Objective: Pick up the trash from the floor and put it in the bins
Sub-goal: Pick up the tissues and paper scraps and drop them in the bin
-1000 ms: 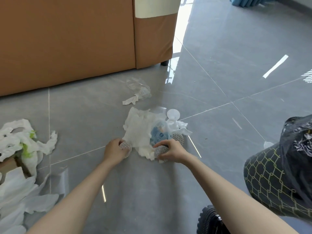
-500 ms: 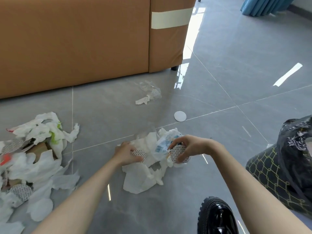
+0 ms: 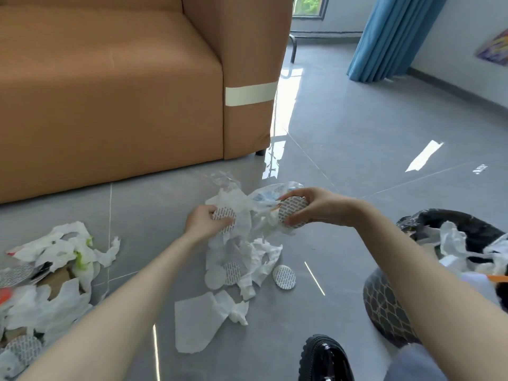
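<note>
A bundle of trash (image 3: 242,215) made of white tissue, clear plastic and round patterned pads hangs lifted off the grey floor between my hands. My left hand (image 3: 204,222) grips one round pad with tissue at the bundle's left side. My right hand (image 3: 310,206) grips another round pad and a blue-printed wrapper at its right side. Tissue scraps (image 3: 198,323) and loose pads (image 3: 284,276) lie on the floor below the bundle. The bin (image 3: 384,306), patterned with a black liner, stands at the right and holds paper.
A second heap of tissue, cardboard and pads (image 3: 52,273) lies at the left. An orange sofa (image 3: 123,86) fills the back left. My black shoe (image 3: 324,358) is at the bottom. A blue curtain (image 3: 390,37) hangs at the back right.
Both hands have lifted the gathered trash off the floor and carried it up and to the right. Some tissue and pads have dropped out below. The view has tilted up.
</note>
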